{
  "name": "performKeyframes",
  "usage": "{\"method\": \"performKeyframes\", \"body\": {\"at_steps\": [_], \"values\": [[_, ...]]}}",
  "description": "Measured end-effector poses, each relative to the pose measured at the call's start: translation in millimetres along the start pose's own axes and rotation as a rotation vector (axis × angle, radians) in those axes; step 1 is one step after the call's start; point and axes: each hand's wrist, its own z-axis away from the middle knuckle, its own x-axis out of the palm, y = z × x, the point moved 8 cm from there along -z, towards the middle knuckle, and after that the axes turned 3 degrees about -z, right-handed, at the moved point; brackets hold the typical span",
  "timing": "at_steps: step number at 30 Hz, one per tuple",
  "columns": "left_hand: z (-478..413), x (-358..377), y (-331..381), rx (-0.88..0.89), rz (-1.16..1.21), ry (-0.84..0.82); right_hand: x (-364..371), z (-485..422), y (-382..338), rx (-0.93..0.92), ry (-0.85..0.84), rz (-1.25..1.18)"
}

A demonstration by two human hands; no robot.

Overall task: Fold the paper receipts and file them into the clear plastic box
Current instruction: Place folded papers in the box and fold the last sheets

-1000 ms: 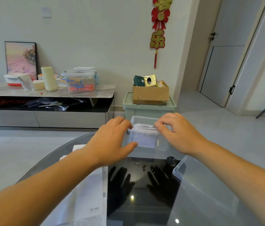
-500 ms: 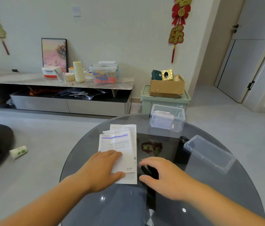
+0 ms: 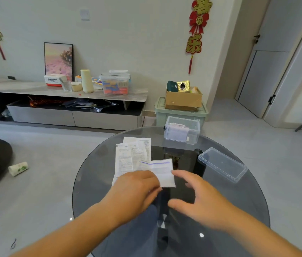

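Now the left grip pinches one receipt just over the pile (clear plastic box sits well beyond); the right grip, spread and empty, should catch the free edge squarely.

Bare forearms, left hand and right hand; blue denim trousers.

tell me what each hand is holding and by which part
The left hand holds the purple-lined receipt by its near left edge; the right hand, open beside it, holds nothing.
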Motion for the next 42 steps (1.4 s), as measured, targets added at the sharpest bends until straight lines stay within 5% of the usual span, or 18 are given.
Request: {"method": "performKeyframes", "body": {"at_steps": [5,15,20,28,34,42], "values": [[11,23,52,0.021,0.083,-0.175,9,32,28,-0.005,-0.147,0.151],[19,43,27,-0.052,0.137,-0.425,10,38,34,-0.187,-0.036,0.33],[17,47,12,-0.089,0.24,-0.412,5,34,34,-0.167,0.005,0.189],[-3,41,-15,-0.413,0.431,-0.206,-14,16,57,0.094,0.174,-0.184],[-18,56,-17,-0.568,0.413,-0.133,-14,-7,75,0.251,0.348,-0.071],[-26,70,-8,-0.514,0.333,-0.181,-9,-13,76,0.224,0.325,-0.087]]}}
